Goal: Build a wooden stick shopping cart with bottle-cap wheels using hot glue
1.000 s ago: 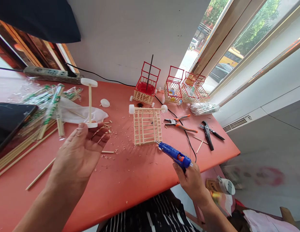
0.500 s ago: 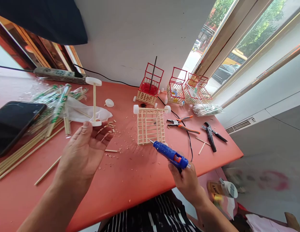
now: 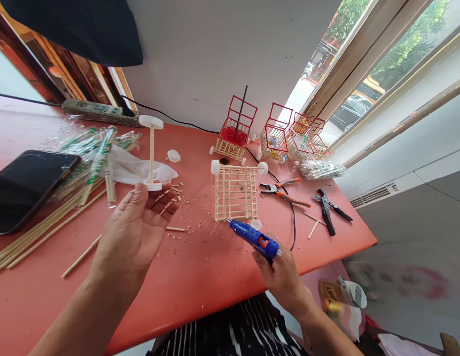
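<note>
My left hand pinches the lower white disc of a wooden stick axle, which stands upright with another white disc on top. My right hand is wrapped round a blue glue gun. The gun's nozzle points left, by the lower edge of a small wooden stick frame. That frame lies on the red table with a white wheel at each upper corner. A loose white disc rests at its lower right corner.
Behind stand small carts with red frames. Pliers and black cutters lie to the right. At the left are a phone, wooden sticks, wrapped sticks and a power strip.
The glue gun has moved slightly left along the frame's lower edge, uncovering the white disc there. The view has shifted a little; my left hand still holds the axle.
</note>
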Action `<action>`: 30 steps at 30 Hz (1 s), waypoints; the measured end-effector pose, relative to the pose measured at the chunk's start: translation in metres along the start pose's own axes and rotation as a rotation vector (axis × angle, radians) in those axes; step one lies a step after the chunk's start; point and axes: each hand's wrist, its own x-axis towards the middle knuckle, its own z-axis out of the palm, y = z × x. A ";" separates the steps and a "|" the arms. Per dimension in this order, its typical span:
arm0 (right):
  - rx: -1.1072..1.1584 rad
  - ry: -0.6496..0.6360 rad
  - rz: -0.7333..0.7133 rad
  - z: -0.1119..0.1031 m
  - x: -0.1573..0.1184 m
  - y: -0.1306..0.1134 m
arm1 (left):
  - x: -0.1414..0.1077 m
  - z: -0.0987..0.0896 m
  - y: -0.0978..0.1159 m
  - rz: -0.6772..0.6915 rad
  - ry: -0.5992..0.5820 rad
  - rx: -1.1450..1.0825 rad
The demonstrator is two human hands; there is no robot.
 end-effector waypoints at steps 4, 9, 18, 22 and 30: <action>0.004 -0.004 -0.012 0.001 0.001 0.000 | 0.001 -0.002 0.000 0.008 -0.007 0.013; 0.003 -0.002 -0.001 0.002 -0.002 0.003 | 0.000 -0.002 0.000 0.008 0.007 0.009; -0.014 0.009 0.012 0.003 -0.004 0.004 | 0.000 -0.002 -0.001 0.020 0.001 0.026; -0.017 0.015 -0.020 0.003 -0.004 0.004 | 0.000 -0.002 -0.001 0.016 -0.008 0.017; -0.018 0.011 -0.013 0.004 -0.008 0.007 | -0.001 -0.001 0.000 0.013 0.010 0.006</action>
